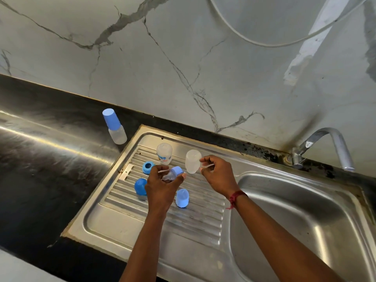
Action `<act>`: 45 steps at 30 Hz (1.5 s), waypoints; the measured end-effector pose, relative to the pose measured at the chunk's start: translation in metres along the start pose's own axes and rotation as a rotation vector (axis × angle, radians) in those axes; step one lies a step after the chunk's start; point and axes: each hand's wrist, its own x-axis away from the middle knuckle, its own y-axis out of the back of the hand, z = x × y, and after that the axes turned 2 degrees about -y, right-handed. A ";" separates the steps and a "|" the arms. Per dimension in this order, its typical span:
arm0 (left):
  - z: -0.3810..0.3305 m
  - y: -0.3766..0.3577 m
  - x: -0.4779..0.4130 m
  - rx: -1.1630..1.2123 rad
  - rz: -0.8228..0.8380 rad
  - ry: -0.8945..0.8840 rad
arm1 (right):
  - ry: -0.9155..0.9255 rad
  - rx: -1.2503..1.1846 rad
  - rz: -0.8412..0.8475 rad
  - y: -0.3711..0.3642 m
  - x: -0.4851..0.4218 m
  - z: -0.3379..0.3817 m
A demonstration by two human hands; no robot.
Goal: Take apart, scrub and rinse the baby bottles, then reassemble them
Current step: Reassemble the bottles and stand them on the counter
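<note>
Stainless drainboard (122,220) carries the parts. A loose blue cap (182,198) stands nearest me. My left hand (162,186) grips a blue collar with nipple (175,172); my right hand (217,176) pinches a clear nipple (206,166). Beyond them stand a printed bottle (164,153) and a plain bottle (192,161). Farthest, a capped bottle (115,127) stands on the black counter (50,159).

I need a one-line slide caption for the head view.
Over the drainboard, left hand holds a blue-ringed nipple, right hand pinches a clear part.

Blue caps (182,198) (veined white wall (183,58)).
</note>
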 end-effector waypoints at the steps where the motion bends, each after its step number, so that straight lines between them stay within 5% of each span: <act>1: 0.000 0.000 -0.002 0.022 0.020 -0.006 | 0.025 0.069 0.012 -0.001 -0.005 0.002; 9: 0.009 -0.001 -0.014 0.072 0.097 0.030 | 0.289 0.685 0.281 -0.006 -0.036 0.025; 16: 0.007 0.004 -0.012 0.124 0.094 0.041 | 0.317 0.815 0.367 -0.017 -0.045 0.019; 24: 0.003 0.006 -0.005 0.236 0.138 0.076 | 0.161 0.508 0.242 0.001 -0.026 -0.004; 31: -0.011 0.013 0.014 0.660 0.272 0.285 | 0.056 0.118 0.054 0.042 0.004 -0.024; 37: -0.018 0.007 0.030 0.633 0.396 0.212 | -0.072 -0.361 0.053 0.088 0.042 -0.030; 45: -0.024 -0.014 0.048 0.647 0.423 0.227 | -0.026 -0.493 0.082 0.118 0.075 -0.030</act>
